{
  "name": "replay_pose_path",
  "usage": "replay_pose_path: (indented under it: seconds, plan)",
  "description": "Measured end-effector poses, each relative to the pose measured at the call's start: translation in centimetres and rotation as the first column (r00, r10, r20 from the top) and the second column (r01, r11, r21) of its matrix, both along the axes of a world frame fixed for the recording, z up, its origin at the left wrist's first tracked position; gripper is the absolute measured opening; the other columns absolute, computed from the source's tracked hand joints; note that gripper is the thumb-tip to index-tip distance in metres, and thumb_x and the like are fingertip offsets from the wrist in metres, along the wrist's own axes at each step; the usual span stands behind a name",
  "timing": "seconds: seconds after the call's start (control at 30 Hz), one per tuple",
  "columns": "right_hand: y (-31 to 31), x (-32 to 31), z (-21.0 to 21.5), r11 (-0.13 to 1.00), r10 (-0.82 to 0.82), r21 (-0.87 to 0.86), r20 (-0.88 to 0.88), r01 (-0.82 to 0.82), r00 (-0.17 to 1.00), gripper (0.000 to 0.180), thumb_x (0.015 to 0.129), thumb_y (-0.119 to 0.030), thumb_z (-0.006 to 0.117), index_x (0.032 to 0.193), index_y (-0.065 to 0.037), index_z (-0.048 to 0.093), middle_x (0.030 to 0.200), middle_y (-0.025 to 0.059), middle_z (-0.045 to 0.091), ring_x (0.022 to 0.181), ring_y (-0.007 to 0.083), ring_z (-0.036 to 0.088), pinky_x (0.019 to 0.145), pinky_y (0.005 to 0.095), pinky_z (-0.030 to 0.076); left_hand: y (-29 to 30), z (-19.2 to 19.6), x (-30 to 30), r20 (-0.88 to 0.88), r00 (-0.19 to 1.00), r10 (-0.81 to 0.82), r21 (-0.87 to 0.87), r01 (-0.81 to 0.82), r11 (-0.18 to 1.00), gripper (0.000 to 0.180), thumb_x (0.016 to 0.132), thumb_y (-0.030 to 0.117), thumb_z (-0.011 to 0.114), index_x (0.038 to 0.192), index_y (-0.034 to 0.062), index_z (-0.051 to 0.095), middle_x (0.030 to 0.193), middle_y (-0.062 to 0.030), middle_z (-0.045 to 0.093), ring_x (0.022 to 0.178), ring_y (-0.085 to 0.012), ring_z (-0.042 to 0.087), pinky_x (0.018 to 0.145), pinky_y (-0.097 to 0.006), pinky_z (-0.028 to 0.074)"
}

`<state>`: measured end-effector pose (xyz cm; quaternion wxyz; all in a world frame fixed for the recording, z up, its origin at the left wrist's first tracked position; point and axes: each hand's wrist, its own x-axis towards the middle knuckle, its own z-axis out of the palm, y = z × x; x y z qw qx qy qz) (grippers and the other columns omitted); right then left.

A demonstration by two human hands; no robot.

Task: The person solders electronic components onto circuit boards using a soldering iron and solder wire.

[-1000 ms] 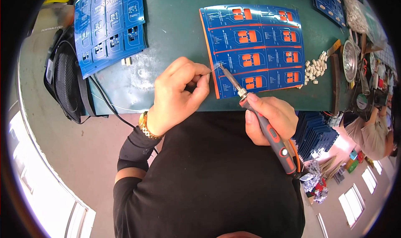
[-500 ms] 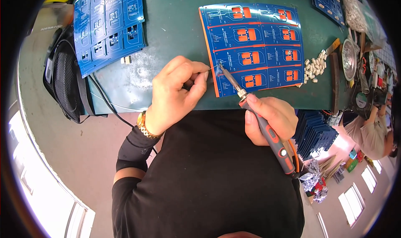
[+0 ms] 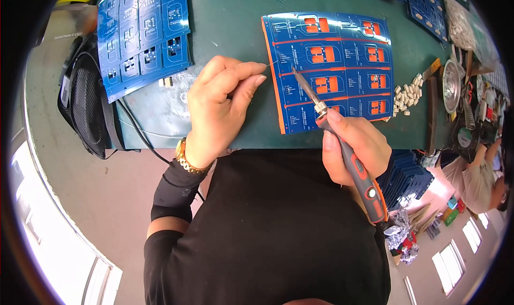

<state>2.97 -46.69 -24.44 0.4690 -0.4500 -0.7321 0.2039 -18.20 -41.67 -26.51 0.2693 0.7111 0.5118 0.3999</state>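
A blue panel of circuit boards [image 3: 347,73] lies on the green table [image 3: 230,21], with orange showing through its cutouts and along its left edge. My left hand [image 3: 217,104], a gold watch on its wrist, is closed in a pinch just left of the panel. From its fingertips a thin solder wire [image 3: 272,64] reaches over the panel's edge. In my right hand [image 3: 361,147] is a grey and red soldering iron [image 3: 356,168], gripped like a pen. Its tip is over the second row of boards from the top; whether it touches I cannot tell.
More blue boards [image 3: 144,42] are stacked at the left, beside a black mesh bag [image 3: 85,107]. Right of the panel lies a pile of small white connectors [image 3: 408,95]. Farther right are a metal bowl [image 3: 451,83] and a plastic bag of white parts [image 3: 459,26].
The iron's tip has moved up the panel, from the third row to the second. My left hand has shifted slightly up and left with the wire. The view has moved a little.
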Motion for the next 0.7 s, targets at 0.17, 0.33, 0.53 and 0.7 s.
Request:
replay_pose_path:
  seconds: [0.17, 0.33, 0.53, 0.7]
  plan:
    - [1.1, -0.5, 0.1, 0.999, 0.013, -0.033, -0.012, -0.013, 1.000, 0.039, 0.069, 0.005, 0.066, 0.107, 0.004, 0.065, 0.074, 0.0126, 0.068, 0.057, 0.0204, 0.065, 0.052, 0.0254, 0.051, 0.4, -0.2, 0.1, 0.015, 1.000, 0.002, -0.029, -0.002, 1.000, 0.017, 0.077, -0.002, 0.074, 0.091, 0.0053, 0.072, 0.077, -0.0057, 0.060, 0.065, -0.0161, 0.059, 0.056, -0.027, 0.046]
    - [1.6, -0.5, 0.2, 0.999, 0.025, -0.047, 0.001, -0.025, 1.000, 0.040, 0.069, 0.004, 0.066, 0.109, 0.005, 0.065, 0.073, 0.0125, 0.068, 0.057, 0.0207, 0.065, 0.053, 0.0259, 0.051, 0.5, -0.3, 0.0, 0.025, 1.000, -0.009, -0.040, 0.010, 0.999, 0.016, 0.077, -0.002, 0.074, 0.091, 0.0050, 0.072, 0.077, -0.0058, 0.060, 0.065, -0.0159, 0.059, 0.056, -0.027, 0.046]
    - [1.4, -0.5, 0.3, 0.996, 0.009, -0.087, 0.014, -0.008, 1.000, 0.040, 0.069, 0.003, 0.065, 0.109, 0.004, 0.065, 0.069, 0.0109, 0.066, 0.055, 0.0196, 0.063, 0.052, 0.0258, 0.050, 0.4, -0.2, 0.0, 0.026, 1.000, -0.016, -0.073, 0.018, 0.997, 0.017, 0.076, -0.002, 0.074, 0.091, 0.0051, 0.072, 0.076, -0.0058, 0.059, 0.066, -0.0157, 0.059, 0.056, -0.027, 0.046]
    - [1.4, -0.6, -0.2, 0.998, -0.004, -0.065, 0.006, 0.004, 1.000, 0.040, 0.070, 0.001, 0.066, 0.110, 0.003, 0.066, 0.067, 0.0100, 0.065, 0.053, 0.0186, 0.062, 0.050, 0.0255, 0.048, 0.3, -0.2, 0.0, 0.026, 0.999, -0.020, -0.090, 0.023, 0.996, 0.017, 0.075, -0.002, 0.075, 0.091, 0.0052, 0.072, 0.077, -0.0056, 0.060, 0.066, -0.0155, 0.059, 0.056, -0.027, 0.046]
